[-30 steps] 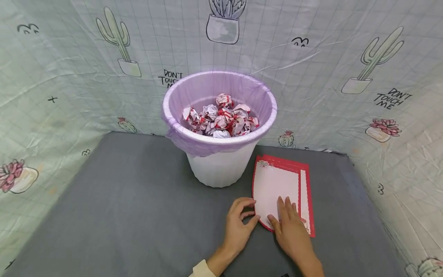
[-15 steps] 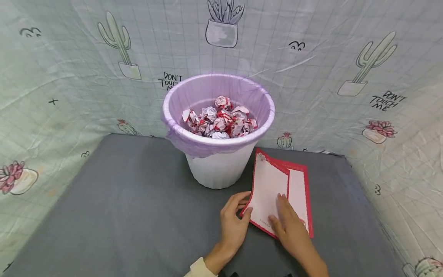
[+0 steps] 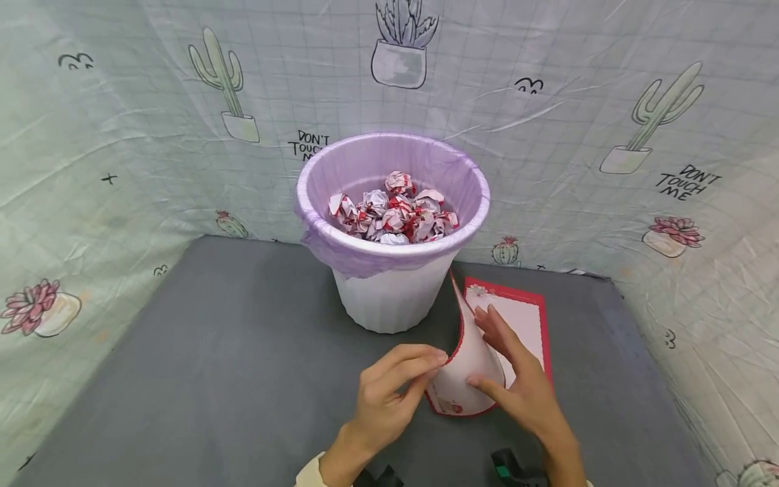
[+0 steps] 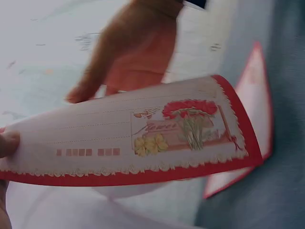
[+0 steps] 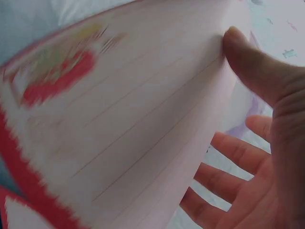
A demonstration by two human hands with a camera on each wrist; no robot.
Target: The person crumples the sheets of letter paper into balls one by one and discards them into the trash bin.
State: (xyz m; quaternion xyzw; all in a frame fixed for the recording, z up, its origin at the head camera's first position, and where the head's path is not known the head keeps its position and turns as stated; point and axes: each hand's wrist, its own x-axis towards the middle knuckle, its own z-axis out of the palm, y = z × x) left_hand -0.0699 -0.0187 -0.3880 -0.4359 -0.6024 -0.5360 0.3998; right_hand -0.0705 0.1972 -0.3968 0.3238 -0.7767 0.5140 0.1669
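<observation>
A sheet of letter paper (image 3: 468,365) with a red scalloped border and a printed flower picture stands bent up off the table. My left hand (image 3: 389,389) pinches its left edge between thumb and fingertips. On the other side is my right hand (image 3: 520,375), fingers spread; in the right wrist view its thumb lies against the lined face of the letter paper (image 5: 143,119), with the other fingers behind. Faint ruled lines and a bouquet show on the letter paper (image 4: 105,129) in the left wrist view. Another red-bordered sheet (image 3: 526,318) lies flat behind the right hand.
Just beyond the hands stands a white bin (image 3: 392,294) lined with a purple bag (image 3: 347,253). Several crumpled paper balls (image 3: 395,213) fill its lower part. A cactus-print cloth (image 3: 548,135) hangs around the grey table (image 3: 243,372).
The top sheet has gone from lying flat to curling upright, shifted left off the sheet beneath. My left hand has lifted its edge; the right hand has come up with fingers spread.
</observation>
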